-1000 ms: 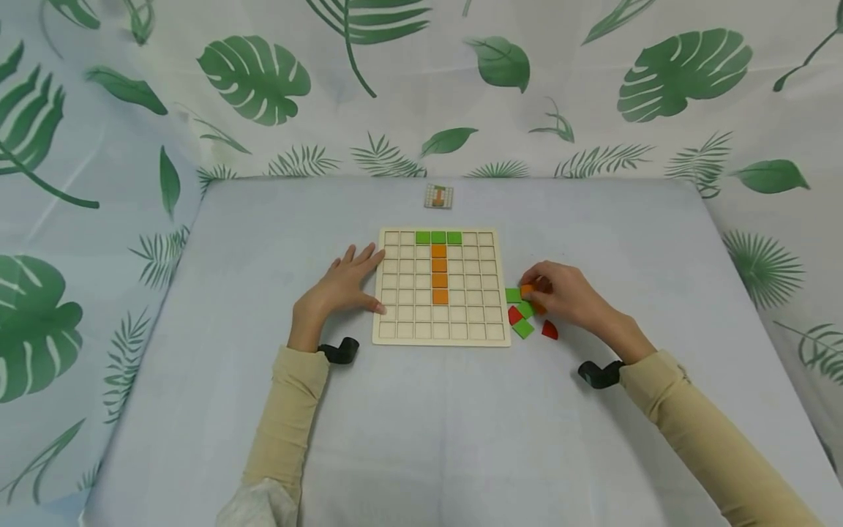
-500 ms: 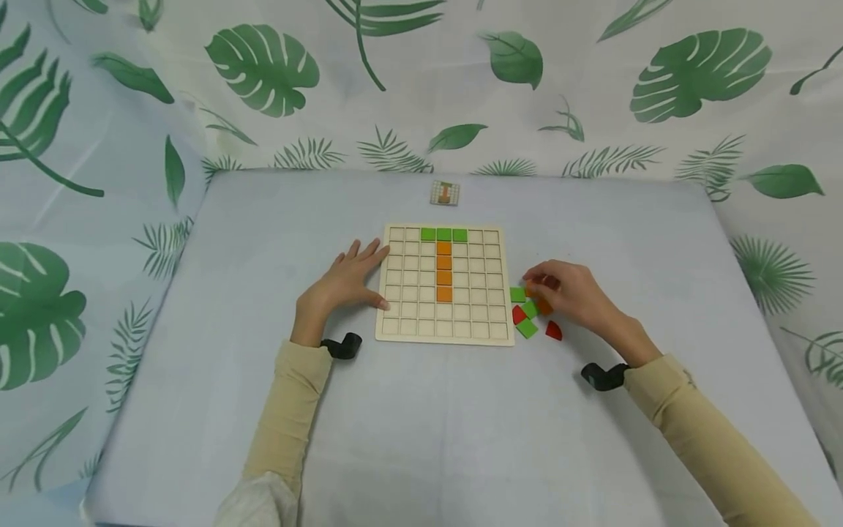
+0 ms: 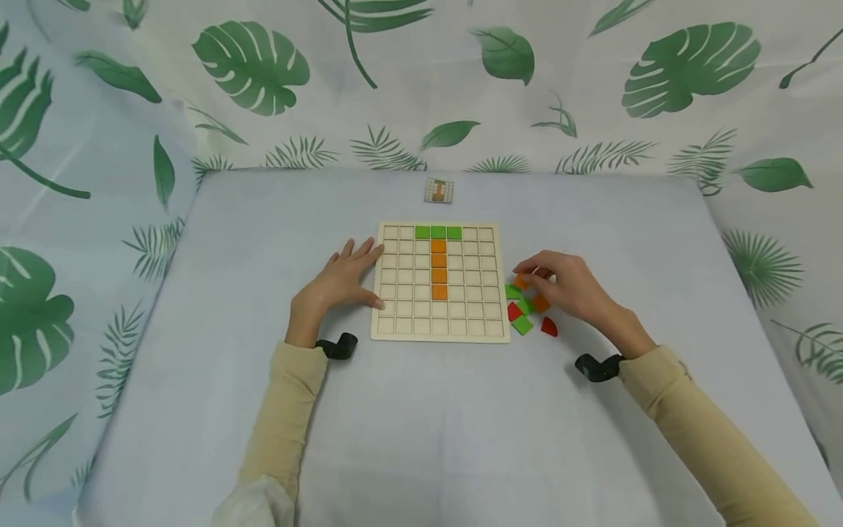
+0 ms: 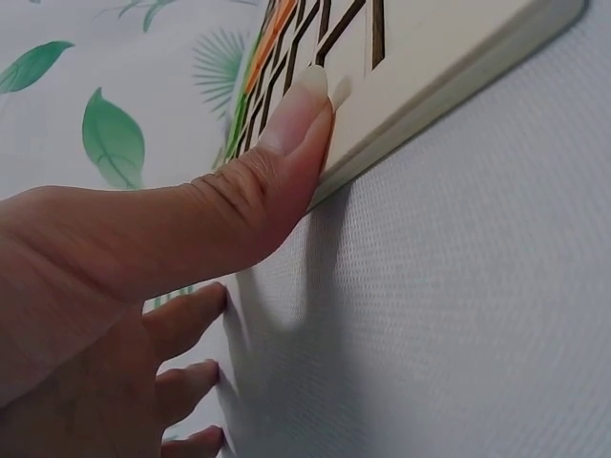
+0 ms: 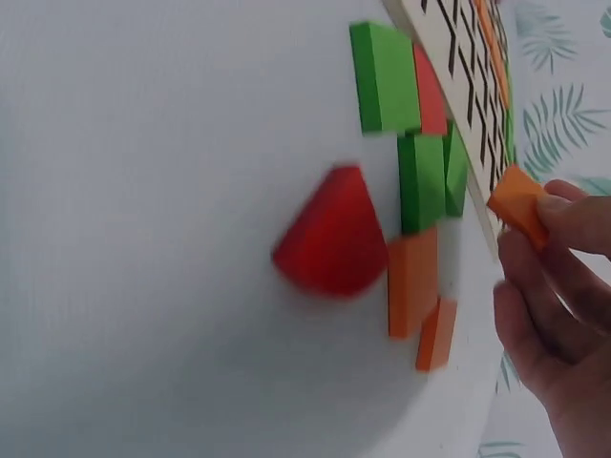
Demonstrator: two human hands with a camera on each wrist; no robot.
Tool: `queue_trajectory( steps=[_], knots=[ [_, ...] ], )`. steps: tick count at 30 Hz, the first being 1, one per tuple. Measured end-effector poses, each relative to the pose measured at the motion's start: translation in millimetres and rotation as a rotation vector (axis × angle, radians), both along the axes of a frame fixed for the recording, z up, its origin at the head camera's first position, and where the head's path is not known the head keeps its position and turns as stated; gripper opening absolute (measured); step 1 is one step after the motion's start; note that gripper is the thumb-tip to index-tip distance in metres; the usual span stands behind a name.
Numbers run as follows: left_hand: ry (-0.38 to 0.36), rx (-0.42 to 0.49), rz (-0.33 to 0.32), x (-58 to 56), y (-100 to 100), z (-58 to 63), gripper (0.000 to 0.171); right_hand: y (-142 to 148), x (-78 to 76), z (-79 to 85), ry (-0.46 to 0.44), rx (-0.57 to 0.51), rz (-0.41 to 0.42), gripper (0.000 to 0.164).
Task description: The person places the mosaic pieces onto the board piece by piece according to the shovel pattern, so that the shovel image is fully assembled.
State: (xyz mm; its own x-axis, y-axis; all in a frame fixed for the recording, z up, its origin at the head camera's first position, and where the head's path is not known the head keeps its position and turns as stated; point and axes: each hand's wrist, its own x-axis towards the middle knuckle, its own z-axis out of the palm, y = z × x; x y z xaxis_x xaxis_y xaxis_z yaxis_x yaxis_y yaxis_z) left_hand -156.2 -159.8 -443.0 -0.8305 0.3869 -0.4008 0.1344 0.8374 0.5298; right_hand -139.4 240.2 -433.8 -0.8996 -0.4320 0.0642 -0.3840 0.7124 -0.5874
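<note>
Grid board (image 3: 472, 293): three green squares (image 3: 438, 233), four orange squares (image 3: 439, 261) seated, the rest unfilled | orange tile (image 5: 516, 197) pinched by right hand (image 3: 565, 284), right of board | board edge touched by left hand (image 3: 336, 284), fingers spread | loose pieces (image 5: 387, 81) left unplaced alongside

no lettering, number or brand can be read; the small card (image 3: 438, 191) at the far side of the worktop (image 3: 454, 424) bears a printed grid picture, its details too small to tell.

free room above board (image 3: 456, 293), tiles (image 3: 522, 325) alongside
</note>
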Motion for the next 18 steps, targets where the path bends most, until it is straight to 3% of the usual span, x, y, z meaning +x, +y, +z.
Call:
queue_trajectory(
  steps=[9,18],
  knots=[
    [-0.001,0.006,-0.010,0.8,-0.5,1.4,0.111,-17.6,4.5,-2.3,-0.141,-0.001,-0.003,0.027],
    [0.009,-0.009,-0.003,-2.9,-1.2,1.5,0.112,-29.2,-0.4,-0.3,-0.137,-0.028,0.044,0.032]
  ],
)
